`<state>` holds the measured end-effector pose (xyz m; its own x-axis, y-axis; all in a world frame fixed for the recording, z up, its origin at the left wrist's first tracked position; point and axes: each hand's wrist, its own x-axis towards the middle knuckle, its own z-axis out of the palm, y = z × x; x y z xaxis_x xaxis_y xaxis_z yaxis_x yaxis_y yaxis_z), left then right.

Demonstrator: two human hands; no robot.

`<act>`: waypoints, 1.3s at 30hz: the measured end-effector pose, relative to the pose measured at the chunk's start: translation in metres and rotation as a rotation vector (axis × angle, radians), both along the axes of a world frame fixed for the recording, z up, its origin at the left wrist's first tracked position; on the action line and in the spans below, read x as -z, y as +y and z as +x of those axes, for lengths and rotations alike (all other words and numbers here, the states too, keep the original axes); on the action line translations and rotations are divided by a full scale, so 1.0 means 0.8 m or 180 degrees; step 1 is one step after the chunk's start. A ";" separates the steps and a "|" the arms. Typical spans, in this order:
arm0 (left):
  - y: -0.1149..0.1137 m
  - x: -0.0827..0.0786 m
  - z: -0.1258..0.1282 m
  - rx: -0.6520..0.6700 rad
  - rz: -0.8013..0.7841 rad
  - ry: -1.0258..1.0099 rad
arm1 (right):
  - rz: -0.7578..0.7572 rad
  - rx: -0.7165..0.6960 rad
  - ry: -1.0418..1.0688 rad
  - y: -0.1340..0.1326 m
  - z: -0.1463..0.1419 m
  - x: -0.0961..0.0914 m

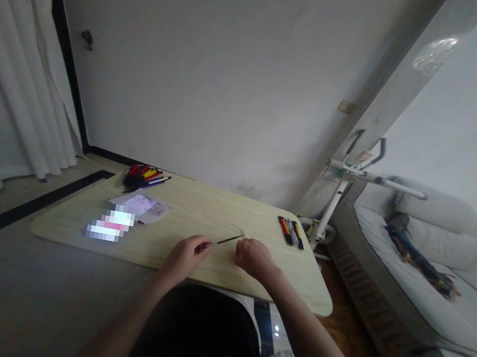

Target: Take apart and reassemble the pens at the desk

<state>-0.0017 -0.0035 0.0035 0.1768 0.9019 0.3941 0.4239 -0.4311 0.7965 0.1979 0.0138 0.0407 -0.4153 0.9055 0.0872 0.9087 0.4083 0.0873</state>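
Note:
Over the front middle of the table, my left hand [187, 257] is closed around a slim pen [207, 245]. Out of the pen's right end runs a thin dark rod [230, 239] that looks like an ink refill. My right hand [256, 258] is closed in a fist just right of the rod's tip. Its curled fingers hide whatever they may hold, and I cannot tell whether they touch the rod.
The pale wooden table [215, 205] bears a pile of pens [146, 177] at the back left. A printed paper [141, 204] and a bright pixelated patch lie nearer. Several markers [291, 232] lie at right. A sofa [426, 267] and white exercise frame [333, 204] stand beyond.

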 end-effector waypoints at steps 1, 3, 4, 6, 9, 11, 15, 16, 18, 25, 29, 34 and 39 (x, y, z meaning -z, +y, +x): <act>0.000 0.000 0.000 -0.0004 0.0008 -0.0007 | -0.0006 -0.0017 0.0033 0.000 0.001 0.000; -0.001 0.000 0.000 0.0002 0.0020 -0.0018 | -0.0002 -0.0037 0.0190 -0.002 0.004 0.000; -0.001 0.000 0.000 0.0008 0.0026 -0.0016 | -0.0011 -0.0049 0.0299 -0.004 0.007 0.000; -0.001 -0.001 0.000 0.0017 0.0033 0.0002 | -0.0038 -0.0070 0.0538 -0.007 0.012 0.002; -0.001 -0.002 0.000 0.0010 0.0038 0.0028 | -0.0012 -0.0096 0.0928 -0.013 0.019 0.005; -0.001 -0.002 0.000 0.0009 0.0040 0.0030 | 0.0070 -0.0087 0.1208 -0.016 0.021 0.009; -0.001 -0.002 -0.001 0.0037 0.0014 0.0044 | 0.0154 -0.0126 0.1722 -0.019 0.023 0.018; -0.001 -0.001 0.000 0.0031 0.0009 0.0045 | 0.0141 -0.0139 0.1822 -0.020 0.023 0.021; 0.000 0.000 0.000 0.0007 0.0009 0.0037 | 0.0112 -0.0130 0.1984 -0.021 0.023 0.024; 0.001 0.005 0.001 -0.0045 0.0039 0.0020 | 0.0029 -0.0006 0.2533 -0.022 0.021 0.030; 0.000 0.003 0.002 -0.0071 0.0056 0.0010 | -0.0071 0.0075 0.2867 -0.021 0.021 0.034; -0.001 0.001 0.002 -0.0069 0.0047 0.0042 | -0.0169 0.0314 0.3485 -0.018 0.020 0.042; 0.000 0.003 0.002 -0.0053 0.0025 0.0052 | -0.0384 0.0364 0.4151 -0.014 0.021 0.045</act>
